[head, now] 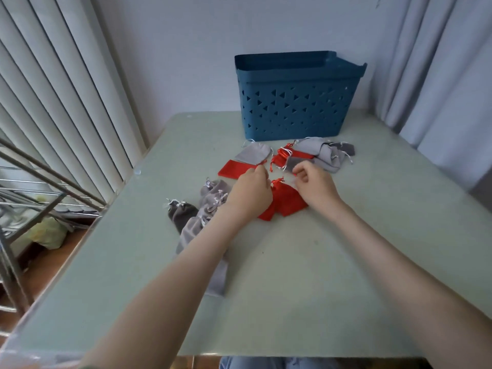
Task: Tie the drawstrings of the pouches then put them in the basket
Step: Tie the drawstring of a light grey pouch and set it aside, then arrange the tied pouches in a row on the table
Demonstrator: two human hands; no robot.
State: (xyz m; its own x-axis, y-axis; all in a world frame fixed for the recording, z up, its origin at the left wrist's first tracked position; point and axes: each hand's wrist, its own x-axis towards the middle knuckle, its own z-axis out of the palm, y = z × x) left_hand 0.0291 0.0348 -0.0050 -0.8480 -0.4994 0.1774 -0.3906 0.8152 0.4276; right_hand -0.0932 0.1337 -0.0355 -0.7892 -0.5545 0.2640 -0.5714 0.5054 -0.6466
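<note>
Red pouch [286, 202] lay on the table [306, 288] between my two wrists, its gathered neck just behind my fingertips and its body partly tucked under my left hand [250, 194]. My left fingers [259, 170] were curled into a narrow pinch on a thin red drawstring [266, 163]. My right hand [315, 187] was curled the same way, thumb against forefinger, but I could not tell whether anything was caught in that pinch.

Just beyond my left fingertips lay a flat red pouch [233, 169], with a flat light grey pouch [254, 153] touching its far side. Beyond my right fingertips a bunch of red pouches [282, 157] and a heap of grey pouches [323, 154] crowded together. These stood between my fingers and the blue basket [298, 107], which sat at the far edge of the table against the wall. Outside my left wrist lay tied grey pouches [214, 197] and two dark grey ones [182, 211], and more grey cloth ran under my left forearm. White blinds [66, 102] hung well off to that side.
</note>
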